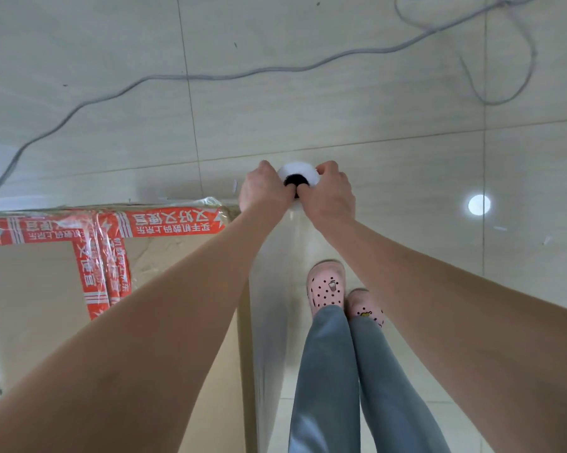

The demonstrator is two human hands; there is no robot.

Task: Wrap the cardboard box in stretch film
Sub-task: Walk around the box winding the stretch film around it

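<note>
The white stretch-film roll [300, 173] was gripped, fingers [265, 165] curled round its top, by left hand [262, 191] and right hand [329, 196] just off a corner of the brown, red-taped cardboard box [30, 289]. Film [272, 322] might be torn there if pulled unevenly.

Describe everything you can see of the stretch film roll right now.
The stretch film roll is held upright and seen end-on from above: a white round end with a dark core hole. The left hand and right hand grip it from either side, thumbs at the core's near rim, hiding its body. It sits just beyond the cardboard box at its far right corner. A clear, glossy sheet of film hangs from it along the box's right side.
</note>
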